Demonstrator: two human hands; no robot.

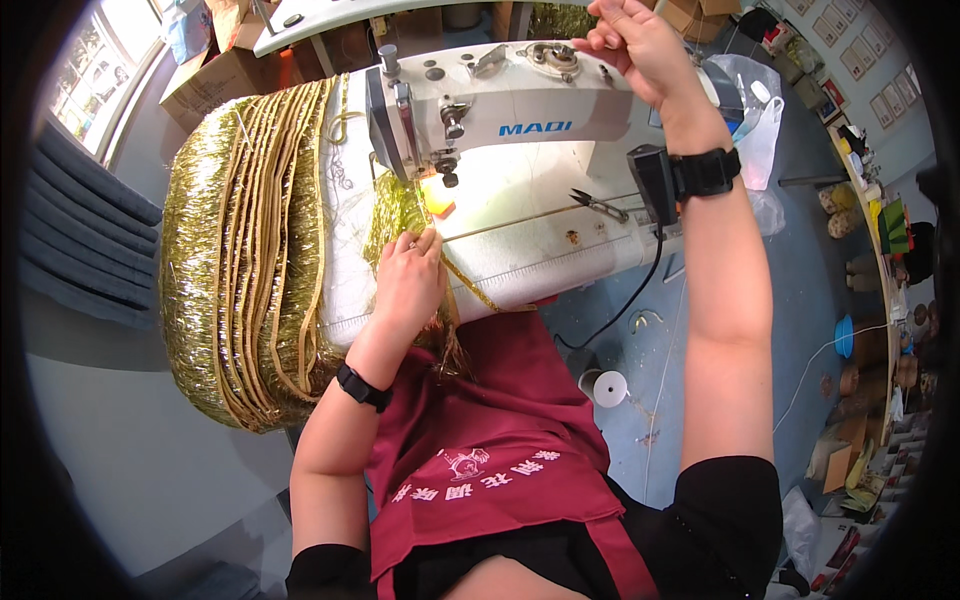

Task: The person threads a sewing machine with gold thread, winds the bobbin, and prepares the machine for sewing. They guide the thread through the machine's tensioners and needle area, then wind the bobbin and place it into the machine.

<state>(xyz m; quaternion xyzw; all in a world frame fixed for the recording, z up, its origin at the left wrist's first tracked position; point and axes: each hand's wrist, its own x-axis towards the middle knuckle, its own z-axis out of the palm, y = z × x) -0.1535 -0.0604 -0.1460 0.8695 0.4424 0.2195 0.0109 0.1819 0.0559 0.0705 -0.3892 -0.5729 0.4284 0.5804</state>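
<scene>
My left hand (408,277) lies flat on gold tinsel fringe trim (392,212) on the white sewing table (540,245), just in front of the lit needle area of the white sewing machine (480,95). The trim's gold band (478,292) runs out from under my fingers toward the table's near edge. My right hand (632,38) is raised above the machine's top right end, fingers curled and pinched together; whether a thread sits between them is too small to tell. Both wrists wear black bands.
A thick pile of folded gold fringe (245,260) hangs over the table's left side. Small snips (598,204) lie on the table right of the needle. A white thread spool (608,387) stands on the floor. Cardboard boxes (215,80) sit behind; cluttered shelves (880,300) line the right.
</scene>
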